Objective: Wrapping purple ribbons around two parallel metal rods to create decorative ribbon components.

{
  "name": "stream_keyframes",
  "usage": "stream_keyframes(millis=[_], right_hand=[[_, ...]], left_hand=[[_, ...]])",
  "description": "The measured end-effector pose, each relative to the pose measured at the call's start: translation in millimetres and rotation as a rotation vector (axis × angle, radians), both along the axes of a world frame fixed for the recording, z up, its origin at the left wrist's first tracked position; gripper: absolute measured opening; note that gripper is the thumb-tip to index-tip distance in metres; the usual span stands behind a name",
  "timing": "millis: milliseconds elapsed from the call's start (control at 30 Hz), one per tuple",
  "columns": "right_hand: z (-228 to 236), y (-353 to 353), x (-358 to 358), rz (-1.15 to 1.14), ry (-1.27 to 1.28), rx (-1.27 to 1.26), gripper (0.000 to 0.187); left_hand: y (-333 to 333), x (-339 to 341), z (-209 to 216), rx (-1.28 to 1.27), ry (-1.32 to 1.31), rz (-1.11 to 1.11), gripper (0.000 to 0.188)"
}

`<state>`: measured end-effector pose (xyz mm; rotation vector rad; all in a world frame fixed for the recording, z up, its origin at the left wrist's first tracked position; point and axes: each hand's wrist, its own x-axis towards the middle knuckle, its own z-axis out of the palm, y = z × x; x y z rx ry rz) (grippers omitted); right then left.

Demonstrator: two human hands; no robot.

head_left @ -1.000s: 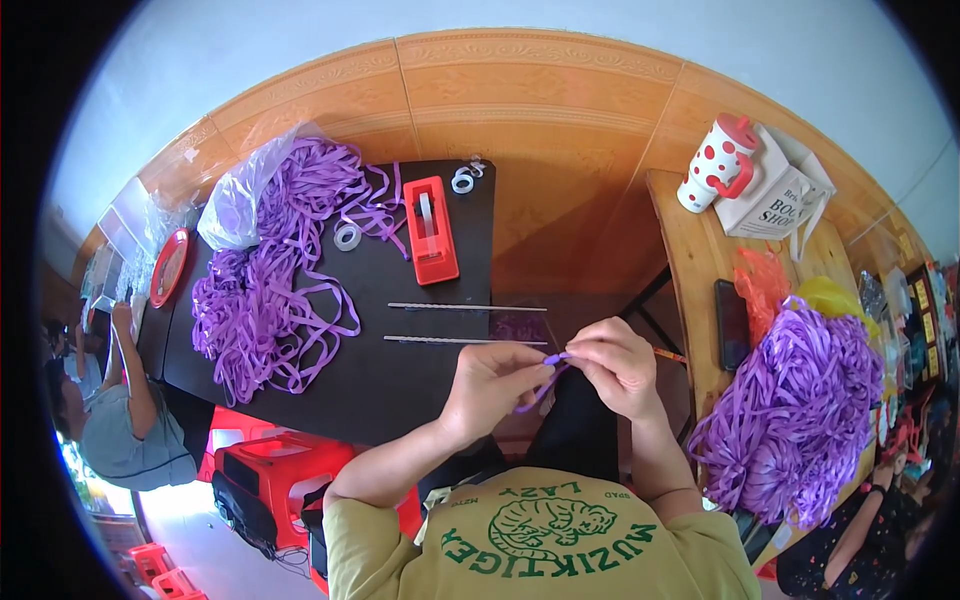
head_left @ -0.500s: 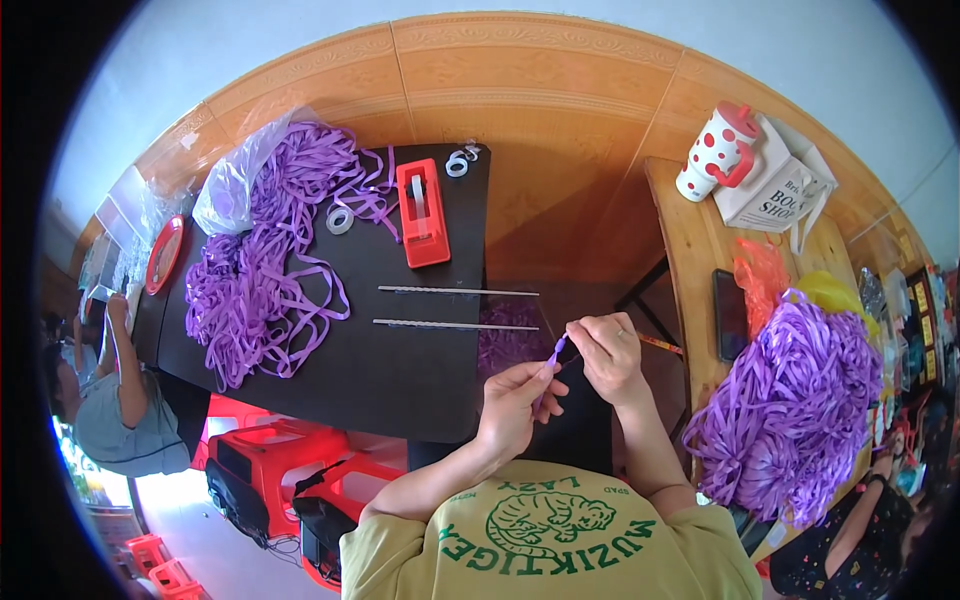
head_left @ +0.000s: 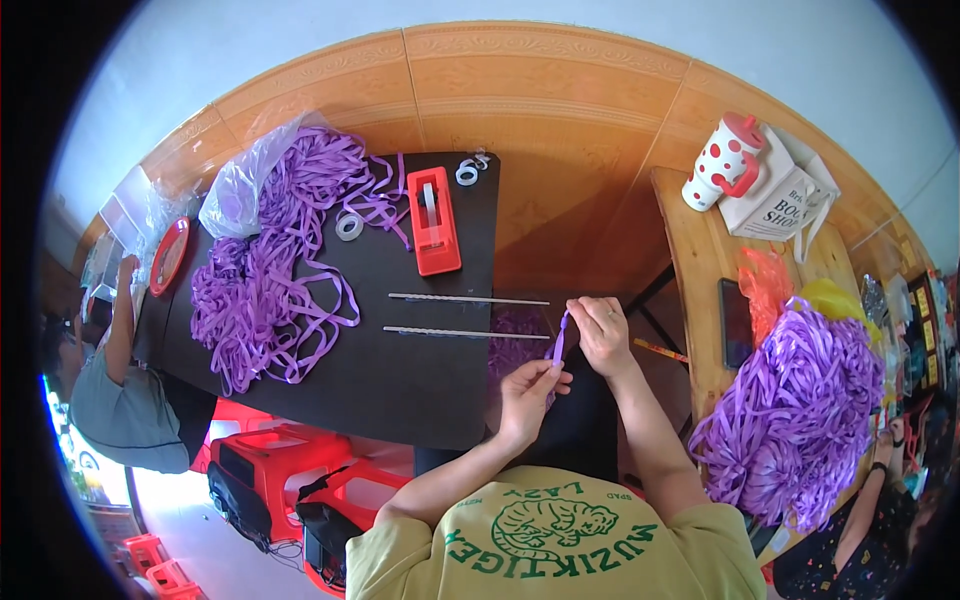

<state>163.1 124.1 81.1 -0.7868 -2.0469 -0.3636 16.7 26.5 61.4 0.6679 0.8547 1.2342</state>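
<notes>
A narrow purple ribbon [head_left: 560, 338] runs between my two hands, over the gap between the two tables. My left hand [head_left: 532, 402] pinches its lower part, and a bit of purple shows below those fingers. Higher and to the right, the fingertips of my right hand [head_left: 603, 335] grip the upper end, which looks narrow and twisted. Just left of my hands, two thin metal rods, the upper rod [head_left: 465, 299] and the lower rod [head_left: 465, 333], lie on the dark table [head_left: 400, 390] and stick out past its right edge.
Left table: a loose ribbon heap [head_left: 250, 310], a plastic bag [head_left: 240, 200], a red tape dispenser [head_left: 446, 255], tape rolls [head_left: 349, 227]. Right table: a ribbon pile [head_left: 800, 410], phone [head_left: 735, 320], dotted tumbler [head_left: 715, 170]. Red stools [head_left: 270, 465] stand below. Other people sit at both sides.
My hands have drawn farther apart, with the left lower, so a longer stretch of ribbon shows between them. The whole view has shifted slightly.
</notes>
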Motion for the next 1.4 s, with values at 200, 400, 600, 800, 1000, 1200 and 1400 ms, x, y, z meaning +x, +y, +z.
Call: stream_keyframes(millis=[200,400,600,800,1000,1200,1400], right_hand=[[10,22,-22,0.14,0.115,-0.006,0.029],[-5,33,-42,0.198,0.251,-0.158,0.024],[-12,36,-50,0.184,0.369,-0.291,0.022],[-40,26,-56,0.16,0.48,-0.483,0.019],[-33,11,-57,0.25,0.698,-0.652,0.02],[-37,16,-55,0.259,0.56,-0.664,0.016],[-47,12,-64,0.313,0.522,-0.684,0.011]], left_hand=[[0,-1,-2,0.087,0.06,0.121,0.016],[3,-6,-3,0.067,0.113,0.205,0.015],[7,-6,-8,0.1,0.169,0.211,0.014],[10,-12,-13,0.094,0.29,0.163,0.015],[2,-19,-21,0.075,0.333,0.055,0.016],[2,-21,-32,0.052,0.281,0.106,0.012],[3,-22,-33,0.064,0.279,0.121,0.013]])
